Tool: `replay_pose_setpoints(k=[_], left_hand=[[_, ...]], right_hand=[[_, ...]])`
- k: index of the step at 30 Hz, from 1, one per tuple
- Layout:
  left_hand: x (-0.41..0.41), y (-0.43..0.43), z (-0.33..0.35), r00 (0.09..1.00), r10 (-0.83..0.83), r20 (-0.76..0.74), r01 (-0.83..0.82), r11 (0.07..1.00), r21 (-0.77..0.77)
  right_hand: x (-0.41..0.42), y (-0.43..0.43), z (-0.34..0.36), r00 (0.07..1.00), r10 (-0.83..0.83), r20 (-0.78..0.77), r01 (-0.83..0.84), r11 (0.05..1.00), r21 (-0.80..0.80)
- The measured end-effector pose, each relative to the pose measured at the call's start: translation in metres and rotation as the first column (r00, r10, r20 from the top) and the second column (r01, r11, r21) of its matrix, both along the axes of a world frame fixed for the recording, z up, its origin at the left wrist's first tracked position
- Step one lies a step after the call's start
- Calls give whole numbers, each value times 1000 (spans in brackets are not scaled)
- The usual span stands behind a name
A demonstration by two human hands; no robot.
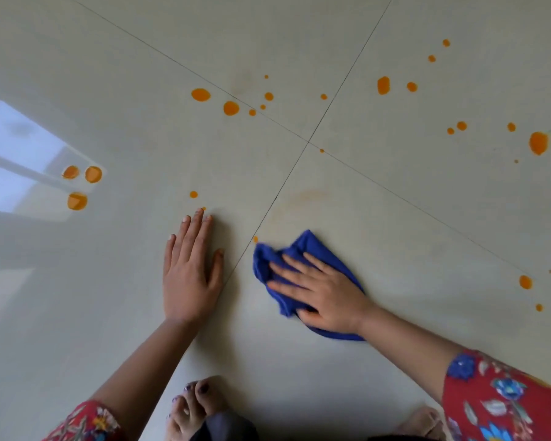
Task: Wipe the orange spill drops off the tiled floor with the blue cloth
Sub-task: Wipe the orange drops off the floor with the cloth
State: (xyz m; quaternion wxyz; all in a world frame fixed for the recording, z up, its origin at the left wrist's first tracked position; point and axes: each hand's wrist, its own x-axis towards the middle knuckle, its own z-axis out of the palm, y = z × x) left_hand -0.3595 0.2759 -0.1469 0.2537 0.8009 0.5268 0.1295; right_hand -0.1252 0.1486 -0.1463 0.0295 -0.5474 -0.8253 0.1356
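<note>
cloth: blue cloth (303,249) soft, limp, bunches; press flat from top | right hand (323,296) splayed flat on it, just right of grout cross (308,142) line | left hand (191,272) flat, empty, on floor | orange drops (231,108) mostly beyond

Soft, even daylight fills the scene. A bright window reflection (16,160) glares off the glossy tiled floor (395,218) at far left. Shadows are faint beneath the arms. Grout lines bow from wide-angle distortion, and detail is slightly soft throughout.

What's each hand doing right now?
Left hand: open, flat on the floor, empty.
Right hand: open, pressing the blue cloth down.
</note>
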Motion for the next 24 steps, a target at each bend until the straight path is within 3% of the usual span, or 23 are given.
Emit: replay_pose_setpoints(k=[2,4,6,8,11,13,16,17,19,21,24], left_hand=[[0,-1,0,1000,0,2,0,1000,5],[1,-1,1,1000,-2,5,1,1000,14],[1,0,0,1000,-12,6,11,1000,16],[2,1,0,1000,-9,16,8,1000,16],[0,1,0,998,42,54,-42,999,1],[-5,5,1,996,68,60,-68,998,3],[-23,25,2,996,85,14,-86,995,50],[-30,32,2,995,103,-10,-102,993,63],[-40,46,1,988,146,-49,-142,987,71],[-43,52,0,982,174,-75,-168,983,70],[-39,49,-1,983,153,-101,-145,986,83]], right_hand=[[32,-14,1,1000,29,3,-29,1000,-7],[60,-2,-1,979,-205,5,205,979,13],[69,34,-1,857,-515,0,513,855,78],[52,79,-1,760,-650,-13,646,754,116],[1,111,-3,843,-536,-36,537,839,89],[-19,87,-2,961,-277,-10,277,958,70],[12,34,-2,999,46,-11,-46,999,9],[30,26,-3,1000,18,-8,-18,1000,5],[53,31,-4,978,-210,15,210,978,17],[48,60,-1,897,-440,36,437,897,71],[1,112,1,853,-522,-1,519,848,105]])
